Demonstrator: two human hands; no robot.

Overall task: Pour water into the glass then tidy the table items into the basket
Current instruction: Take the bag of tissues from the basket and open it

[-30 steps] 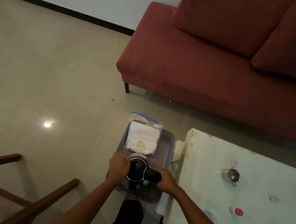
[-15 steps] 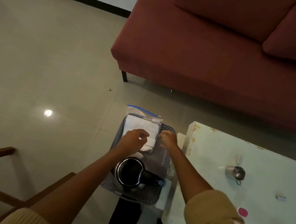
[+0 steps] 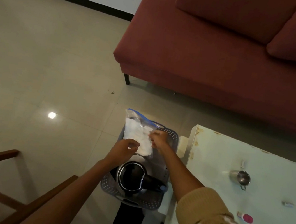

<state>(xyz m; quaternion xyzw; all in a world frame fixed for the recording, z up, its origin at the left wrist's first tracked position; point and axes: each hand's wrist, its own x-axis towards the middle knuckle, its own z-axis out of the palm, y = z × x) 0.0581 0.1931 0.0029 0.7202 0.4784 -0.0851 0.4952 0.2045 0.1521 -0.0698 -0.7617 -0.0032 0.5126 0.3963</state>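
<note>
Hands over grey basket (image 3: pixel 175 136) on the floor beside the table (image 3: pixel 212 158). Left hand (image 3: pixel 125 149) and right hand (image 3: pixel 159 138) each pinched an edge of the plastic bag (image 3: pixel 137 136) lying in the basket's far half. Black kettle (image 3: pixel 131 178) sat in its near half. Steel cup (image 3: pixel 240 177) stood on the table.

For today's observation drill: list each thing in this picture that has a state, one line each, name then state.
Kettle: upright in the basket, lid shut.
Basket: on the floor beside the table, partly filled.
Bag: in the basket, leaning over its far rim, held by both hands.
Left hand: gripping the bag.
Right hand: pinching the bag.
Steel cup: tipped on its side on the table.
</note>
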